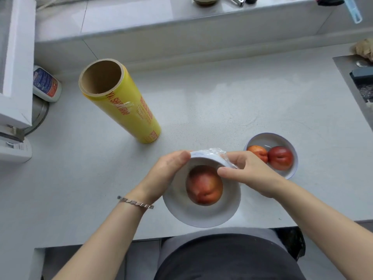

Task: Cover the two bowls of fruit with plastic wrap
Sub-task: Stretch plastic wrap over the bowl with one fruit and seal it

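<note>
- Head view: a white bowl [201, 217] holding one nectarine [203, 185] tilts toward the camera at the near edge of the counter [242, 102].
- The left hand [167, 170] curls round its far-left rim.
- The right hand [252, 172] pinches bunched plastic wrap [217, 152] against the far-right rim.
- A second bowl [268, 138] of fruit sits just to the right.
- A yellow wrap roll [125, 106] stands upright, far left.

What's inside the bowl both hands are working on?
One red-orange fruit lies in the near bowl. The left hand, right hand and bunched plastic wrap hide its far side.
</note>
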{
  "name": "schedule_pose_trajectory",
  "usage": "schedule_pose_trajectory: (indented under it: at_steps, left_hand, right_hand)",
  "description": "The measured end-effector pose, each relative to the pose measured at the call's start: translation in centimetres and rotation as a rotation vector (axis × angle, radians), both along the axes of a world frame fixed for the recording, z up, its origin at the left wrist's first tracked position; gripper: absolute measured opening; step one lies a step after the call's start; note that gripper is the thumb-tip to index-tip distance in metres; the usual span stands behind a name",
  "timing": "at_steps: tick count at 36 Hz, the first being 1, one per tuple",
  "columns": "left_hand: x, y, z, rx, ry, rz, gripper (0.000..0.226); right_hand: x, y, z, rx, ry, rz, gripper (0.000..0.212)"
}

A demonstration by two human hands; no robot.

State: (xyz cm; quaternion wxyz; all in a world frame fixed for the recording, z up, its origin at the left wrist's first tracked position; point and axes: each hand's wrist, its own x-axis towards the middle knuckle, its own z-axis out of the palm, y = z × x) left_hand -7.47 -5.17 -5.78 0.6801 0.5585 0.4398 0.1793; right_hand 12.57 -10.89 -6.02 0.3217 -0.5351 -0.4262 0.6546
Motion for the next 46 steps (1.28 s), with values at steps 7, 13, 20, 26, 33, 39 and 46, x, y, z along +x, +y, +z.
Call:
schedule_pose_trajectory:
  at_steps: [7, 13, 20, 26, 33, 39, 46]
  left_hand:
    - [0.7, -1.0, -0.8, 0.094, 0.011, 0.083, 0.087]
    - [0.8, -2.6, -1.6, 0.127, 0.005, 0.234, 0.083]
    - [0.7, -3.5, -1.4, 0.122, 0.071, 0.245, 0.041]
    - [0.2, -3.7, -1.5, 0.136, 0.063, 0.155, 0.037]
    - [0.1, -3.2, -1.1, 0.193, 0.062, 0.120, 0.035]
    - [-0.5, -3.2, -1.1, 0.258, -0.011, 0.142, 0.065]
    - [-0.8, -3.5, -1.2, 0.295, -0.015, 0.113, 0.064]
  right_hand:
    - [0.5, 0.5, 1.6, 0.016, -0.093, 0.091, 0.019]
    - [-0.1, 0.8, 2.2, -0.056, -0.160, 0.037, 0.052]
    - [-0.8, 2.0, 2.6, -0.135, -0.248, -0.030, 0.020]
    - [-0.8, 3.0, 2.3, -0.273, -0.086, -0.083, 0.022]
    - [-2.2, 2.6, 1.1, -0.215, -0.125, -0.215, 0.026]
    - [-2.9, 2.2, 0.5, -0.237, -0.111, -0.187, 0.022]
    - [-1.8, 1.8, 0.5, -0.417, -0.026, -0.062, 0.016]
